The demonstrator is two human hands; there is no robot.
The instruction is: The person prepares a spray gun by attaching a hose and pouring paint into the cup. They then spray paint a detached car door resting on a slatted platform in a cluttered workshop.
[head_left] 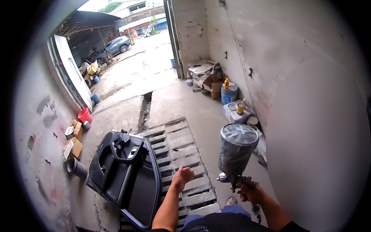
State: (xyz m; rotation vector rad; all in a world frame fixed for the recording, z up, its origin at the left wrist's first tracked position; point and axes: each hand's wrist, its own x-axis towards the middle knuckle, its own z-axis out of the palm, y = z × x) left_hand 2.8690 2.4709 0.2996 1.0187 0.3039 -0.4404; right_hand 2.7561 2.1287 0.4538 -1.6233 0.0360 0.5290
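Note:
My right hand (pixel 247 192) is wrapped round the grip of a spray gun (pixel 237 181), whose metal body points to the left. On top of the gun stands a large cup (pixel 237 156) wrapped in dull, translucent plastic. A hose fitting (pixel 256 210) hangs below the grip. My left hand (pixel 184 178) is empty, its fingers stretched out, above the slatted floor. Just left of it a black car door (pixel 133 170) lies with its inner panel upward. The door has an armrest with a light switch plate (pixel 132 153).
A slatted concrete drain cover (pixel 181 147) runs under the door. Cartons (pixel 73 149), a dark bucket (pixel 77 168) and a red bucket (pixel 84 115) line the left wall. Along the right stand a blue drum (pixel 228 94), a white box (pixel 235 116) and stacked cardboard (pixel 206 77). A car (pixel 116 46) is parked outside.

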